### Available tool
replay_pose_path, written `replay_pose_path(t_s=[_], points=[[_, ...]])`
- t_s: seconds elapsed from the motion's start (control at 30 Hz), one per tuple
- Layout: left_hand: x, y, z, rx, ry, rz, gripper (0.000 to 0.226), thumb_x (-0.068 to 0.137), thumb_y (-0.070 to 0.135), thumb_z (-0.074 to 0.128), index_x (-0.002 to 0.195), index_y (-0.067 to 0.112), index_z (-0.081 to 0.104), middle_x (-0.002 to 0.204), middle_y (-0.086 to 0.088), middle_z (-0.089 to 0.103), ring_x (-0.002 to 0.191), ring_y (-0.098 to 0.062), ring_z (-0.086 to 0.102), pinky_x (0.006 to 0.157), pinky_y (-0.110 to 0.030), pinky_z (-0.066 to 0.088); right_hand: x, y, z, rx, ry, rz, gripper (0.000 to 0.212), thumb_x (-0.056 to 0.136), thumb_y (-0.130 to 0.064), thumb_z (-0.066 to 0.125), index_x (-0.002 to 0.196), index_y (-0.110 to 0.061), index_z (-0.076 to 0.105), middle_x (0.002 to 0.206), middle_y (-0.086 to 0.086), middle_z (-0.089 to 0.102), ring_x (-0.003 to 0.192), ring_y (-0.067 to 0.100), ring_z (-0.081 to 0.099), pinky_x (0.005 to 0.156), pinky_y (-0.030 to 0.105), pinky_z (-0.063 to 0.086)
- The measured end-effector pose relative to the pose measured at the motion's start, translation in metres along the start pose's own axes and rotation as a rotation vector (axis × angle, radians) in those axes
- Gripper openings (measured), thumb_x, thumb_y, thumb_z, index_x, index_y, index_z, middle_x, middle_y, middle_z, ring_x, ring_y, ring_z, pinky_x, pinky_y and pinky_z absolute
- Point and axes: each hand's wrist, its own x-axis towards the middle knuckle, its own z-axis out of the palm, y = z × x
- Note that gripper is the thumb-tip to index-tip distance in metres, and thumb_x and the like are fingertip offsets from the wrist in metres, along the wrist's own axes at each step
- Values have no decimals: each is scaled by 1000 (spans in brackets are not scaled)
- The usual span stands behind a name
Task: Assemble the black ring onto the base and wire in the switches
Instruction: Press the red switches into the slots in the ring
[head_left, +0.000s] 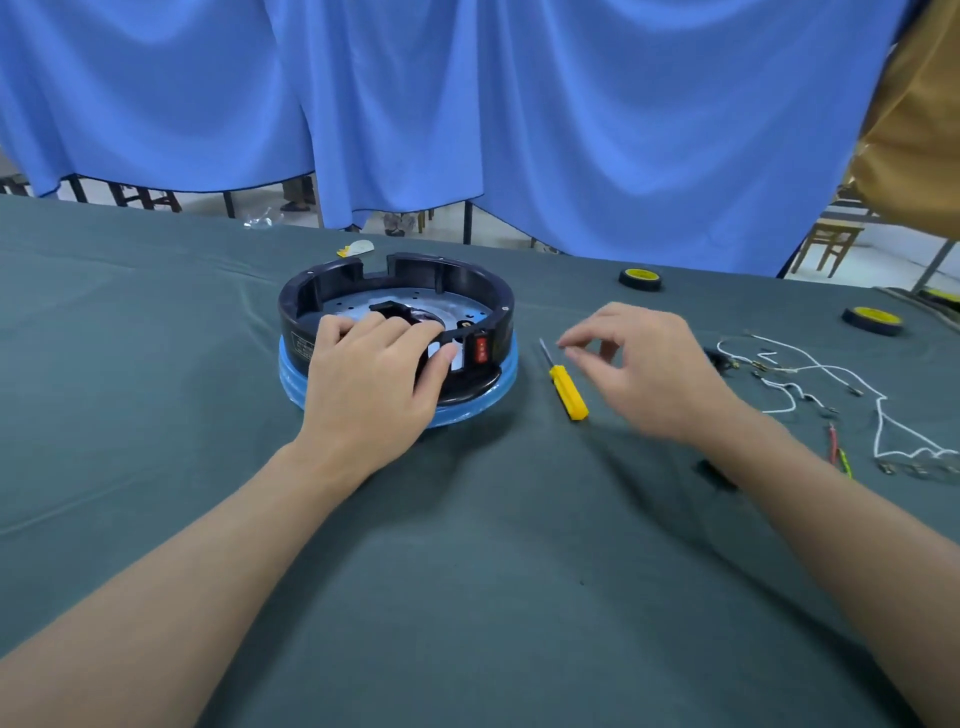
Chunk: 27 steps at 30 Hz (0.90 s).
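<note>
While the left hand (369, 384) grips the black ring (457, 280), seated on the blue base (501, 387), the right hand (649, 374), fingers loosely curled and empty, hovers just right of the yellow screwdriver (569, 396), lying tip-away.

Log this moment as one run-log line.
black ring: on blue base | left hand: grips ring beside red switch | right hand: near yellow screwdriver, grip unclear | wires: loose on table

Glossy plastic black ring (467, 283), matt tablecloth (156, 364)
</note>
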Motion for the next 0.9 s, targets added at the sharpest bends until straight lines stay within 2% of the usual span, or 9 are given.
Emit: replay_pose_path(t_s=[0.13,0.27,0.37,0.47,0.57,0.63,0.73,0.83,0.9], points=[[0,7,2,48,5,29,24,94,27,57,91,8,72,69,-2,65,68,-29,59,75,-37,32,-19,33,-39,-200,-244,114,7,88,-31,64,84,-32,71,71,-25,58,65,0,52,67,22,32],[0,9,4,75,-11,44,26,95,28,55,92,7,71,72,-6,67,71,-30,61,75,-40,30,-36,46,-62,-244,-519,291,13,83,-46,67,77,-35,70,71,-19,63,76,3,57,65,25,40],[0,8,4,79,-29,34,28,96,29,54,94,7,70,72,-7,66,72,-32,60,76,-41,30,-40,44,-68,-198,-515,340,26,85,-56,59,77,-33,69,68,-16,63,71,1,55,62,24,39],[-1,8,3,81,-40,24,29,97,30,53,95,7,69,74,-8,66,73,-33,60,76,-41,30,-38,45,-75,-153,-477,378,36,92,-53,50,77,-25,68,67,-12,65,63,7,59,58,24,42],[-2,8,4,77,-43,39,28,96,30,54,97,6,69,77,-10,67,75,-33,60,75,-42,30,-41,44,-84,-92,-687,347,19,86,-46,64,89,-28,70,70,-14,68,57,4,60,54,20,47],[-3,8,4,75,-45,39,29,96,30,54,99,6,69,77,-10,67,76,-34,60,76,-42,30,-44,44,-85,-53,-819,341,28,73,-42,78,99,-35,68,87,-10,67,52,-1,58,51,15,46],[-3,7,3,72,-44,40,31,97,31,52,100,6,69,78,-10,67,77,-34,59,76,-41,29,-45,45,-81,-81,-809,333,34,69,-29,85,94,-41,66,94,-11,64,60,10,64,58,20,46],[-3,8,2,63,-44,36,31,96,31,52,102,6,69,79,-10,67,78,-34,59,77,-41,30,-44,46,-74,-47,-709,289,26,69,-24,85,85,-37,69,78,-15,62,69,24,68,64,31,50],[-3,8,2,58,-52,31,31,96,31,52,101,6,69,78,-10,67,77,-34,59,77,-42,31,-44,44,-70,-14,-646,255,23,69,-30,84,84,-38,69,75,-17,62,68,23,68,65,35,51]])
